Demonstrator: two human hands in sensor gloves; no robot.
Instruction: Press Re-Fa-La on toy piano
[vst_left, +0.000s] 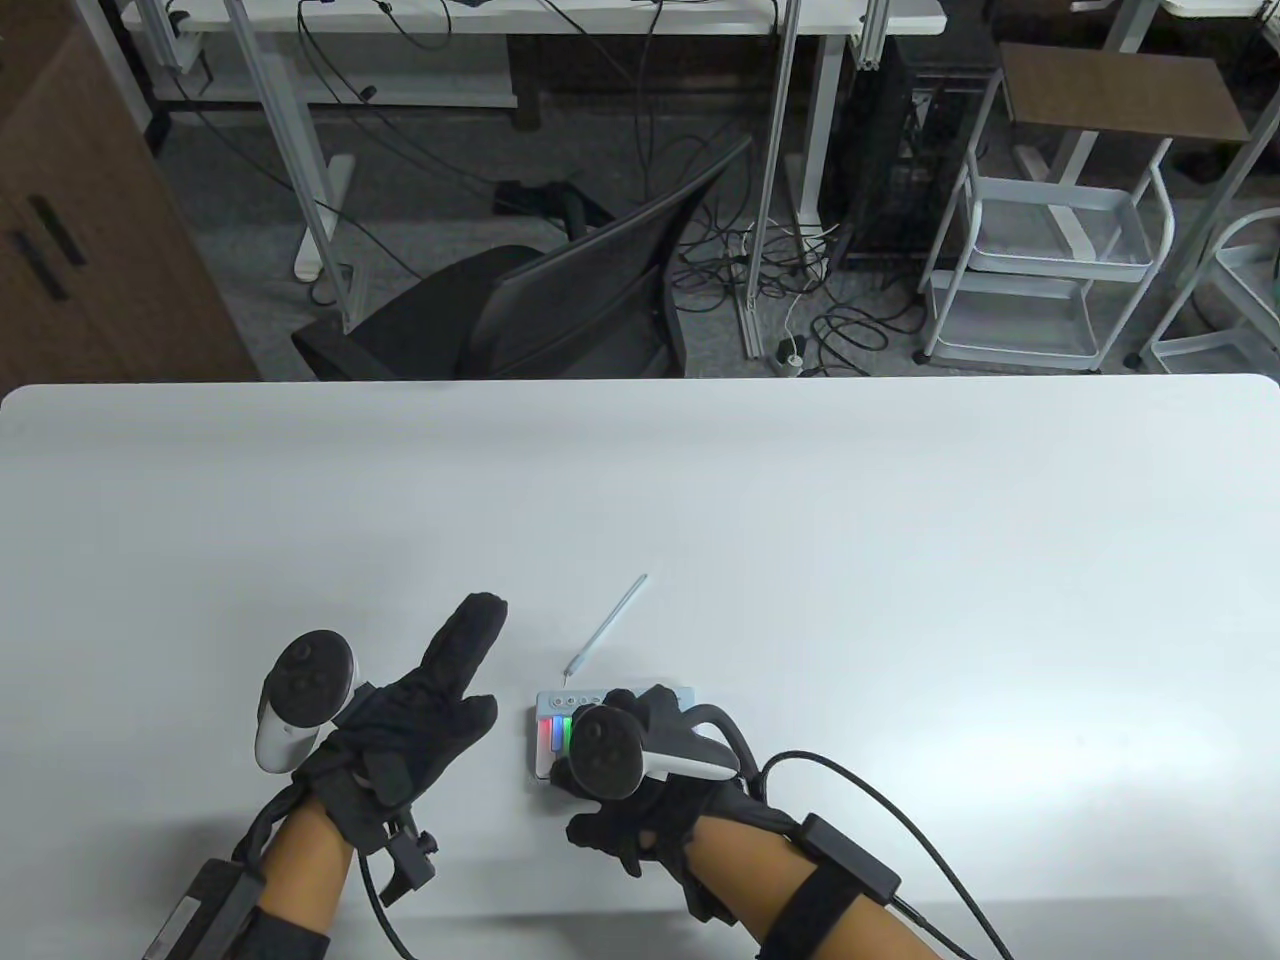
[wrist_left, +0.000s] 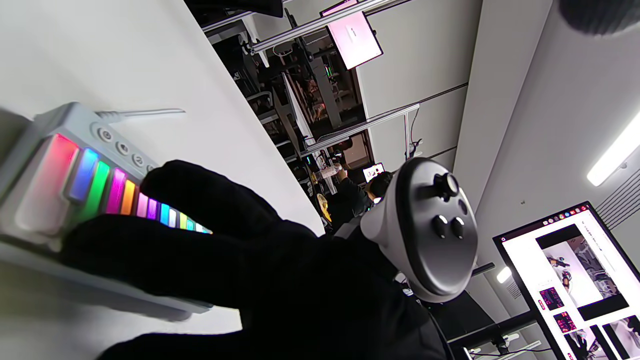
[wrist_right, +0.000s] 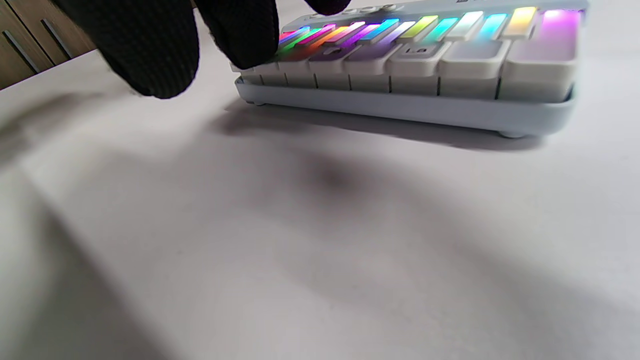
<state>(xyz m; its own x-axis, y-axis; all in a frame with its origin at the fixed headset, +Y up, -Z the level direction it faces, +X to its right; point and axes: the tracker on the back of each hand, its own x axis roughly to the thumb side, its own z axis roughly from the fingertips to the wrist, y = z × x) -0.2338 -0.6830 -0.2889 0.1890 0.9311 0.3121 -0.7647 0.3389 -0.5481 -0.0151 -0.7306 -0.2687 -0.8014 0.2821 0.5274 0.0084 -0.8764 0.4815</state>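
White bench (vst_left: 800, 520) is carrying the piano (vst_left: 545, 735) under the right hand (vst_left: 640, 770), fingers spread and pressing low keys, likely Re; Fa is coming next. Left hand (vst_left: 400, 720) is resting open beside the piano.

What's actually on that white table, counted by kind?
Small pale blue toy piano with rainbow-lit keys: 1
Thin pale blue stylus-like stick: 1
Black-gloved hands: 2, left and right
Total: 4
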